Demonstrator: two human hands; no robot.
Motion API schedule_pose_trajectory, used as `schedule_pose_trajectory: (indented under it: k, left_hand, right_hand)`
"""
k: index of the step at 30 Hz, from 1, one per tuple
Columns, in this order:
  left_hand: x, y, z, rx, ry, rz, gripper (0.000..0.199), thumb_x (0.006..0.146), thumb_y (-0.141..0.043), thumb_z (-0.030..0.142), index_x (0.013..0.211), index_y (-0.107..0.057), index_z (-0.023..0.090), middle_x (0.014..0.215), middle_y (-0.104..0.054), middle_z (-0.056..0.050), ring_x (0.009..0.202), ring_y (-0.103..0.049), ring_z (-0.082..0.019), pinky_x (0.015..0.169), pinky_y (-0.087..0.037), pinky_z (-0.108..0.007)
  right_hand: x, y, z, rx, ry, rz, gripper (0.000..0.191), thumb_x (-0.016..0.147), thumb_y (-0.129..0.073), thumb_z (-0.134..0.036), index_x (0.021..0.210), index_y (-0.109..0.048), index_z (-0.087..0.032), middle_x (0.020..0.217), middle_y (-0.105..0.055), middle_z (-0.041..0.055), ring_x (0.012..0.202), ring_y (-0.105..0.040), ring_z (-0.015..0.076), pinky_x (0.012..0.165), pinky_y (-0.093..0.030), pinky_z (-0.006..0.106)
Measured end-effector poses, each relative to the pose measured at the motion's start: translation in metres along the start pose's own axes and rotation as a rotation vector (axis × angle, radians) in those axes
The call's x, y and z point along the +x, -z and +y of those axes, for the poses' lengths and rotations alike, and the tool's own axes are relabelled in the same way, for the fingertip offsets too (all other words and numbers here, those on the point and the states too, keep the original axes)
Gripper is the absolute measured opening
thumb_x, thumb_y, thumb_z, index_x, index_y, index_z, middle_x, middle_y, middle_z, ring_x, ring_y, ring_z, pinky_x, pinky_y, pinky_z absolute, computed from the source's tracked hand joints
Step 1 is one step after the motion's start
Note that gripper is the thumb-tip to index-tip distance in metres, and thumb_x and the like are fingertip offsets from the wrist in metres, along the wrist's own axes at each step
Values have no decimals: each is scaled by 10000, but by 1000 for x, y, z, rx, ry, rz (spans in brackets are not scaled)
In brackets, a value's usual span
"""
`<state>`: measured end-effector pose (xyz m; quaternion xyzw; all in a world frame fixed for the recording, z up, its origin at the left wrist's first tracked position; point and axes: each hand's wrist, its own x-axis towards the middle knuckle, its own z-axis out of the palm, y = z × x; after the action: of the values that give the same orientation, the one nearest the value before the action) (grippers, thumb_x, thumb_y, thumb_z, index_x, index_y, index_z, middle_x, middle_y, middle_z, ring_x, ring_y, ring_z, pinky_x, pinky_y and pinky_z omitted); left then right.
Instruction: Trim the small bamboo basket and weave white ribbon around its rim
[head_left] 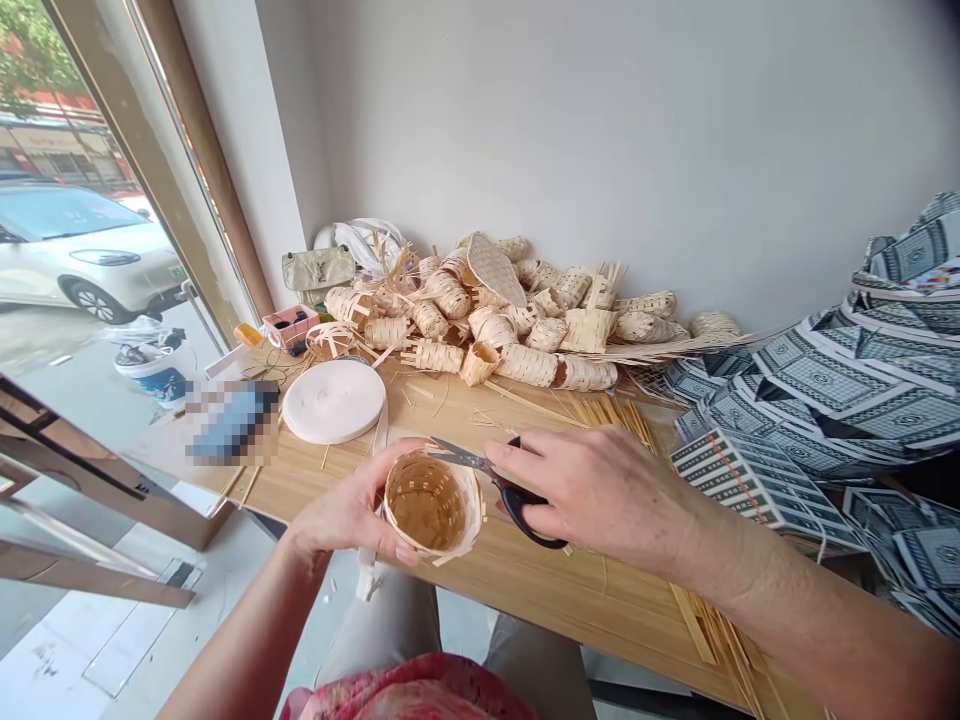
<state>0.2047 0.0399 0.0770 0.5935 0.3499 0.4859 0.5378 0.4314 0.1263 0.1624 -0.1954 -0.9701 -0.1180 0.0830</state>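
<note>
My left hand (360, 510) is closed round the side of a small round woven basket (431, 505), whose open mouth faces me. Short strip ends stick out along its lower right rim. In my right hand (577, 480) is a pair of scissors (517, 495) with black handles. Their blades are parted and lie at the basket's upper rim; whether they touch a strip I cannot tell. A pale ribbon-like strip (367, 580) hangs below my left hand, beside the basket.
A flat white coil of tape (335, 400) lies left on the wooden table (540, 590). Behind is a heap of woven baskets (495, 325). Loose bamboo strips (712, 630) lie at right, near large patterned bags (817, 370). A pink box (291, 328) stands at back left.
</note>
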Motion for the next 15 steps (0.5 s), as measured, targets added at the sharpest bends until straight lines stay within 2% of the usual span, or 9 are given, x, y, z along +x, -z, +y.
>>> schedule_pose_trajectory:
  k: [9,15]
  left_hand:
    - [1,-1,1,-56,7,-28,792,515,-839,290,1223,-486,251,1168,-555,-67,1114,-493,-265,955,-361,-406]
    - [1,1,-3,-56,39,-25,838,498,-844,273,1242,-459,239,1174,-549,-83,1107,-496,-264,957,-363,-415]
  right_hand:
    - [-6,-2,1,10,13,72,275,614,-494,-107,839,-582,-239,604,-603,-59,486,-477,100,480,-117,269]
    - [-8,-4,3,1,25,83,223,635,-514,-99,806,-587,-223,601,-618,-61,489,-515,102,474,-138,269]
